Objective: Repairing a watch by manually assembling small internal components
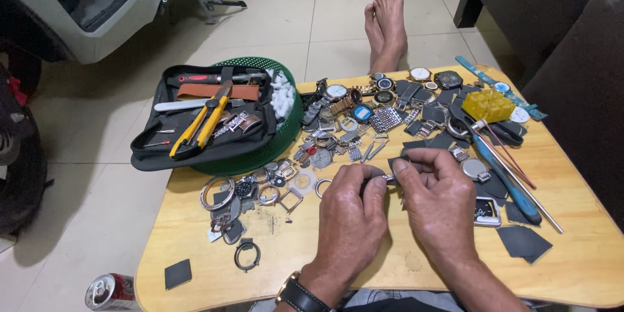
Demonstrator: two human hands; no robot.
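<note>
Strapped to the left wrist, a dark watch (298,294) is sitting just above the bench's (390,266) near edge. Both hands are working together at mid-bench: the left hand (351,211) is curling shut around a small metal watch part (388,179), while the right hand (437,198) is pinching its other end with thumb and forefinger. Judging by the grip, a fiddly fitting step is under way, and it is calling for steady fingertips. Loose watch cases (383,99) and bezels (218,193) are crowding the far side; a green basket (286,130) holding a tool pouch (195,143) is overhanging the far-left corner.
</note>
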